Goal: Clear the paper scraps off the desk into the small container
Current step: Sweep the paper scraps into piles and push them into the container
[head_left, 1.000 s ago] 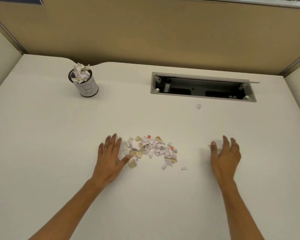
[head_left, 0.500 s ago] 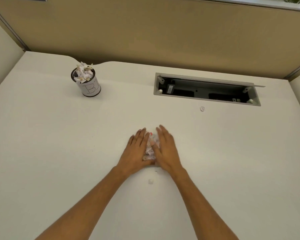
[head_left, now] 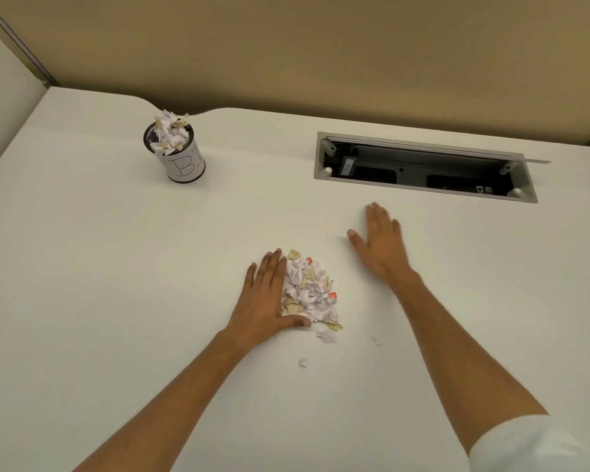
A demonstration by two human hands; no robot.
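Two flat, empty hands: left hand [head_left: 264, 296] banks the scrap pile [head_left: 309, 294], right hand [head_left: 377, 241] apart on counter [head_left: 99, 267]; gathering step, next likely scooping toward the heaped container [head_left: 179, 155].

A heap of small torn paper scraps [head_left: 309, 291], white, tan and a few red, lies near the middle of the white bench [head_left: 82, 267], with stray bits just nearer its front edge. A small upright cylindrical container with a white paper label [head_left: 179, 153] stands toward the back left corner, overfull with scraps
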